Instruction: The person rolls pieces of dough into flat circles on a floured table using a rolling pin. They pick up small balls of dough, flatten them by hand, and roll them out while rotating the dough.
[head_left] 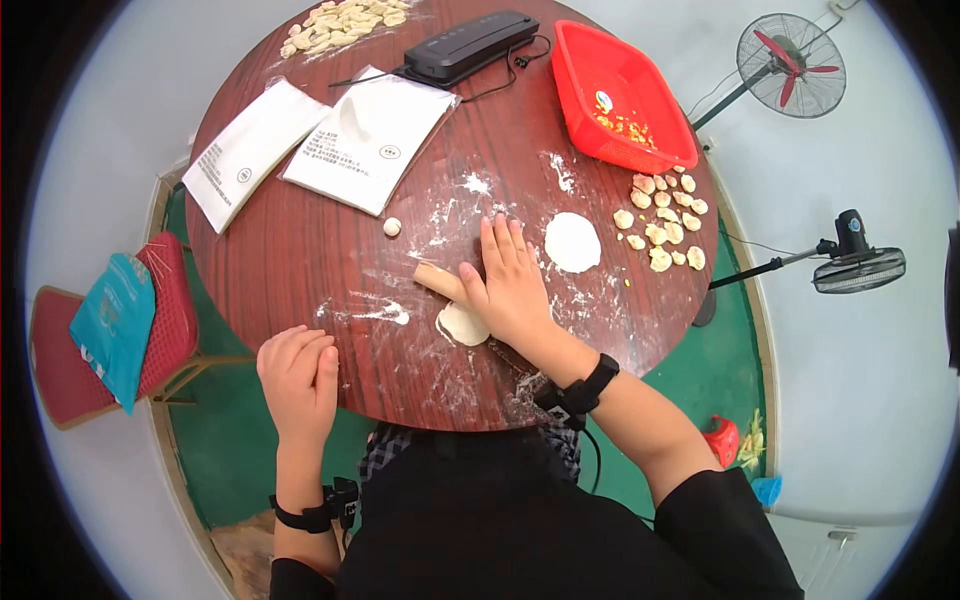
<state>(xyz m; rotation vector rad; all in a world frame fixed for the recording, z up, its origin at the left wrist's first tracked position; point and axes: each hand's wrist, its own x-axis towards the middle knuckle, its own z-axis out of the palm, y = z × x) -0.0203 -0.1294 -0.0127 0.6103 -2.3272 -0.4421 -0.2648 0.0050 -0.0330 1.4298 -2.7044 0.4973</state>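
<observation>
Dough (463, 323) under rolling pin (440, 282); right hand (514, 285) flat on pin, left hand (300, 385) apart, loosely curled, left of dough.

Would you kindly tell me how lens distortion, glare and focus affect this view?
Head view: wide-angle bowing curves the walls, with black corners; a pale sheen washes the table's lower right; the rolling pin looks fairly crisp, but the packets' small print is hard to read.

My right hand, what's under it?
A rolling pin, one end poking out past the thumb, and part of a flattened dough round beside it. Your right hand hides the rest.
</observation>
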